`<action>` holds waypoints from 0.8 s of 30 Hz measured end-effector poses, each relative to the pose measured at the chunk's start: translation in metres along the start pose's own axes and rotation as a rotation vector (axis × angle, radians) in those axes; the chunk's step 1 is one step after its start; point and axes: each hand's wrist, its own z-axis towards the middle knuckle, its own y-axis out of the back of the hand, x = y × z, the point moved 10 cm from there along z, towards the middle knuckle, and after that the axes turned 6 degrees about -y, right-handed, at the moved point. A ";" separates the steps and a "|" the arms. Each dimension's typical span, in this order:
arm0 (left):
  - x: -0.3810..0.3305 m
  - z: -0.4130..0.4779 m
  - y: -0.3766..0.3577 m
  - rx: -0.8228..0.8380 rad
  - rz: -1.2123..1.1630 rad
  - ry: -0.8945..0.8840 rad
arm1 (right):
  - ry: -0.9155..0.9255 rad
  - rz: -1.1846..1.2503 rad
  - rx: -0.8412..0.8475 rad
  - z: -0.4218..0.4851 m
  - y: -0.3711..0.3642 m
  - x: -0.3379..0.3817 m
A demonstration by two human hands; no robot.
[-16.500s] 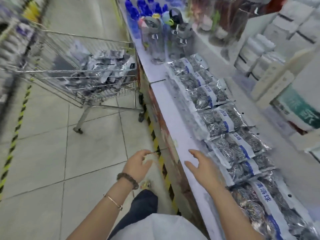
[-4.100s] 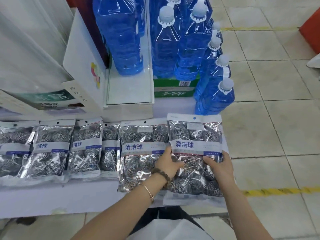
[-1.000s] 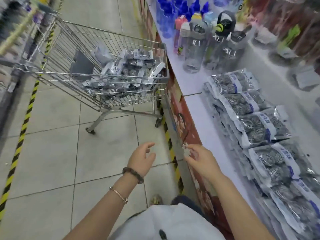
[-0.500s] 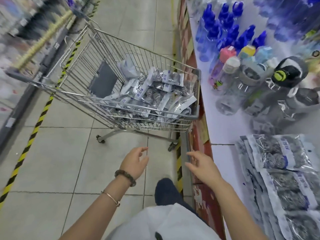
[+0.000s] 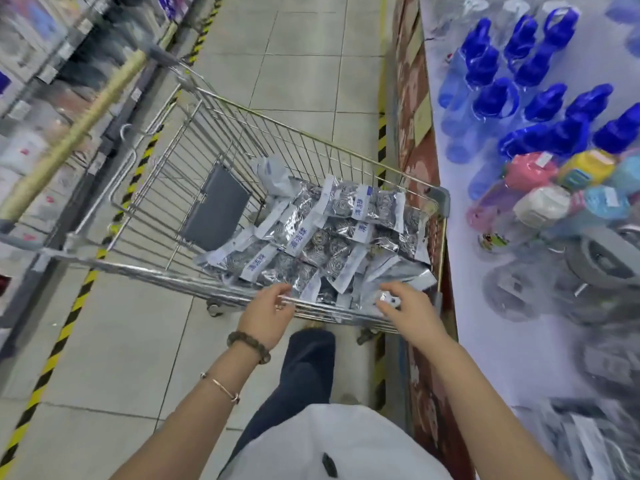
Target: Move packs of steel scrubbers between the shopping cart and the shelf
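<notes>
Silver wire shopping cart (image 5: 156,275): heaped with silvery foil packs of steel scrubbers (image 5: 322,237), blue-and-white labels. Flat white shelf (image 5: 485,341): a few blurred packs at its near end. Left hand (image 5: 266,315): loose, empty, at the cart rim. Right hand (image 5: 408,313): fingers spread over the nearest pack, nothing gripped. Transfer judged partway, with most of the heap left.

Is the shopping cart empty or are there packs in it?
Not empty: steel scrubber packs lie piled in the shopping cart.
</notes>
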 end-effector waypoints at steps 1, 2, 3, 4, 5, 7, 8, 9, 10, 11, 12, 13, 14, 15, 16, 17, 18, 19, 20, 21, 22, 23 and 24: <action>-0.002 0.020 0.002 0.006 0.000 -0.002 | -0.028 0.003 -0.004 0.014 0.001 -0.001; -0.005 0.041 0.003 0.021 -0.002 -0.013 | -0.047 0.003 -0.009 0.027 0.002 0.000; -0.010 0.062 0.004 0.045 0.001 -0.025 | -0.076 0.005 -0.011 0.040 0.003 0.000; -0.014 0.083 0.002 0.077 0.015 -0.033 | -0.105 0.007 -0.013 0.053 0.004 0.001; -0.017 0.103 0.001 0.111 0.033 -0.033 | -0.140 0.009 -0.011 0.064 0.005 0.003; -0.019 0.140 -0.005 0.178 0.042 0.006 | -0.205 0.017 -0.007 0.085 0.007 0.006; -0.019 0.158 -0.009 0.205 0.044 0.019 | -0.228 0.020 -0.015 0.096 0.008 0.007; -0.021 0.175 -0.013 0.230 0.058 0.015 | -0.245 0.011 -0.019 0.107 0.008 0.007; -0.022 0.190 -0.017 0.255 0.081 0.005 | -0.257 -0.018 -0.018 0.118 0.008 0.007; -0.024 0.201 -0.020 0.279 0.101 -0.006 | -0.269 -0.064 -0.011 0.129 0.008 0.005; -0.025 0.210 -0.024 0.300 0.110 -0.012 | -0.281 -0.112 -0.007 0.140 0.008 0.004; -0.024 0.218 -0.027 0.314 0.108 -0.010 | -0.300 -0.149 -0.005 0.151 0.008 0.003; -0.023 0.223 -0.030 0.329 0.098 0.005 | -0.316 -0.174 -0.012 0.163 0.010 0.001; -0.022 0.228 -0.034 0.344 0.084 0.024 | -0.328 -0.199 -0.026 0.175 0.012 0.001; -0.020 0.231 -0.038 0.365 0.063 0.046 | -0.330 -0.231 -0.047 0.189 0.013 0.001; -0.018 0.232 -0.045 0.389 0.034 0.067 | -0.325 -0.271 -0.058 0.202 0.013 0.002; -0.017 0.233 -0.052 0.414 0.004 0.089 | -0.323 -0.316 -0.060 0.215 0.011 0.002; -0.017 0.234 -0.059 0.434 -0.021 0.102 | -0.324 -0.366 -0.053 0.226 0.009 0.001; -0.016 0.235 -0.065 0.447 -0.048 0.113 | -0.318 -0.421 -0.044 0.237 0.007 0.000; -0.014 0.236 -0.072 0.458 -0.080 0.125 | -0.309 -0.485 -0.032 0.245 0.005 0.000; -0.012 0.237 -0.078 0.471 -0.115 0.141 | -0.298 -0.544 -0.019 0.253 0.002 0.000; -0.010 0.236 -0.083 0.486 -0.142 0.157 | -0.285 -0.594 -0.009 0.259 0.000 0.001; -0.007 0.236 -0.088 0.498 -0.164 0.172 | -0.269 -0.622 -0.003 0.265 -0.004 0.000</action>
